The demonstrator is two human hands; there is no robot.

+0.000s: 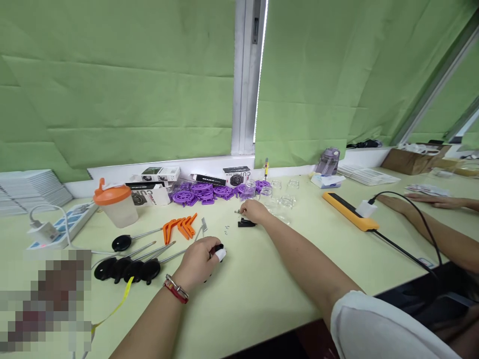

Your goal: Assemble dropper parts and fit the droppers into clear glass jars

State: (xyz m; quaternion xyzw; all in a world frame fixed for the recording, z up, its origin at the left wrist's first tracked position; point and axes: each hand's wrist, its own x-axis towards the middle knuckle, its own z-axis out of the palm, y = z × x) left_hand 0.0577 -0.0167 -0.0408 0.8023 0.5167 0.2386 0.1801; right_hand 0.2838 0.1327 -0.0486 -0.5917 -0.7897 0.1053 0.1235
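Note:
My left hand [201, 260], with a red bracelet at its wrist, is closed round a small black part [216, 248] low over the table, and a white wrap covers a fingertip. Farther forward, my right hand [254, 211] reaches down with fingers pinched by some small springs [237, 212]; whatever its fingertips hold is too small to make out. Black pieces [246, 223] lie just below that hand. Tiny metal bits [226, 230] rest between the two hands. Orange brackets [179, 228] and black discs with metal rods [149, 270] lie to the left.
Purple parts [204, 192] and clear cups [286, 201] stand behind the hands, near cup holder boxes [160, 174]. An orange-lidded cup [119, 207] and a power strip [75, 224] are left. A yellow power strip [350, 212] and another person's arms [422, 224] are right.

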